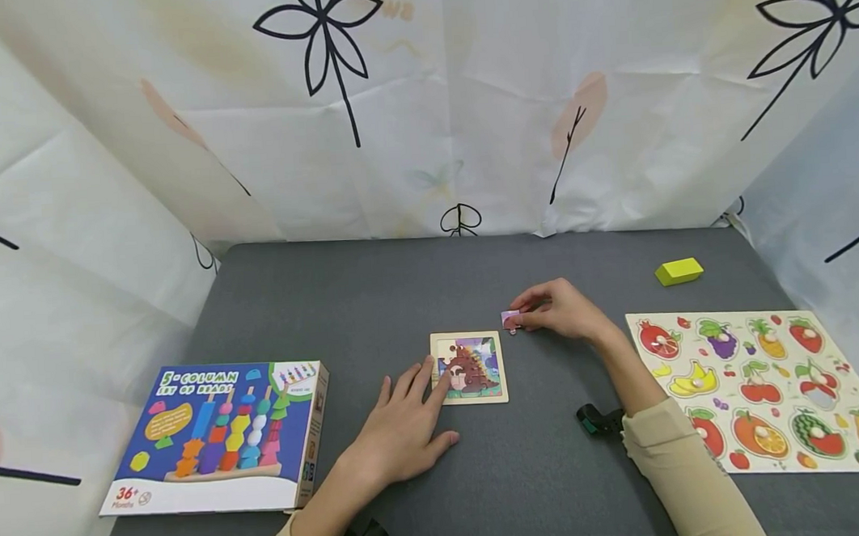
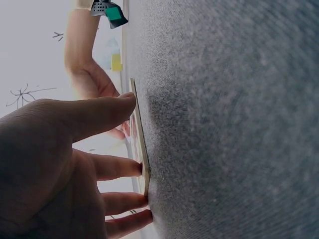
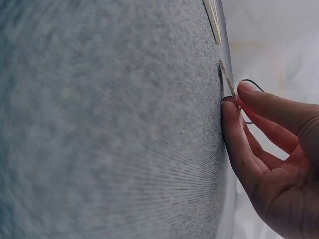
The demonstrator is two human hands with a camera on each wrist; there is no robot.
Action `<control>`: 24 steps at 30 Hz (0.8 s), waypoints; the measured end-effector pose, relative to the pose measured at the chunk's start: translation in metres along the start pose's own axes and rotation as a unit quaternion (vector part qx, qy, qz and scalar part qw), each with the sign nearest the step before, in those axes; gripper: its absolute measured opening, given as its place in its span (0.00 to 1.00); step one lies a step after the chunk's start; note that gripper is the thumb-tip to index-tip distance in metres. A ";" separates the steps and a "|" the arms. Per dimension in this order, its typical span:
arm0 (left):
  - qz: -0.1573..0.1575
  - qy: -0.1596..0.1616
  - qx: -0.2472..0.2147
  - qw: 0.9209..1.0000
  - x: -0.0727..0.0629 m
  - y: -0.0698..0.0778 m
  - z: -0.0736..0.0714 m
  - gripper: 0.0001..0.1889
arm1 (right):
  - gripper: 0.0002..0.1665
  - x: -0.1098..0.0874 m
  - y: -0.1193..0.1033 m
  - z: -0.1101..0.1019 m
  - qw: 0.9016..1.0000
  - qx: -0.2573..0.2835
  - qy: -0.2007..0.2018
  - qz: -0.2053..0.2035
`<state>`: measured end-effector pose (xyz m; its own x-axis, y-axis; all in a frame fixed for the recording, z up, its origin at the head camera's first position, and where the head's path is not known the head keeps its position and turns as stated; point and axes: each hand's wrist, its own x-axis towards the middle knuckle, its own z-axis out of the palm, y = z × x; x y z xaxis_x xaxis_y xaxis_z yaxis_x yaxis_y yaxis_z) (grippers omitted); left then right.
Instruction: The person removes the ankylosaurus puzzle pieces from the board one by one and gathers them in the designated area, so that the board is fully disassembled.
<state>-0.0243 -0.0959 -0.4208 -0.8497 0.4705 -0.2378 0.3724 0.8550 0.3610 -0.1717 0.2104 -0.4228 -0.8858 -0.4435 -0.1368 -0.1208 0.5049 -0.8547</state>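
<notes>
A small square jigsaw puzzle (image 1: 481, 362) with a pale wooden frame lies on the grey table, showing a brown hedgehog-like animal. My left hand (image 1: 407, 431) rests at its left side, fingers spread, with fingertips on the frame's left edge and the picture. In the left wrist view the fingertips touch the board's rim (image 2: 144, 174) and the thumb lies apart from the others. Just beyond the puzzle's upper right corner, my right hand (image 1: 559, 310) pinches a small purple and brown puzzle piece (image 1: 510, 321) between thumb and fingers. The right wrist view shows the piece (image 3: 227, 78) tilted, close over the table.
On the left lies a blue box of stacking beads (image 1: 219, 425). A fruit picture board (image 1: 756, 388) lies on the right, partly behind the right forearm. A yellow block (image 1: 679, 271) sits at the back right. Patterned white cloth (image 1: 423, 139) hangs behind the table.
</notes>
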 end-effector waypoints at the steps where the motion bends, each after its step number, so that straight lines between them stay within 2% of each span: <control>1: 0.000 0.000 0.000 1.000 0.000 0.000 0.000 0.42 | 0.15 0.000 0.000 0.000 1.000 -0.002 0.000 -0.001; 11: 0.003 0.002 0.001 1.000 0.000 0.000 -0.001 0.42 | 0.16 -0.002 0.004 -0.003 1.000 0.008 -0.003 0.016; 24: 0.008 0.011 -0.002 1.000 0.002 -0.003 -0.002 0.40 | 0.15 -0.007 -0.003 0.010 0.998 0.058 -0.028 -0.008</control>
<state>-0.0283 -0.0981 -0.4207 -0.8515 0.4797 -0.2117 0.3852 0.8462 0.3681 -0.1612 0.2048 -0.4242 -0.8573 -0.4931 -0.1481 -0.0784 0.4094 -0.9090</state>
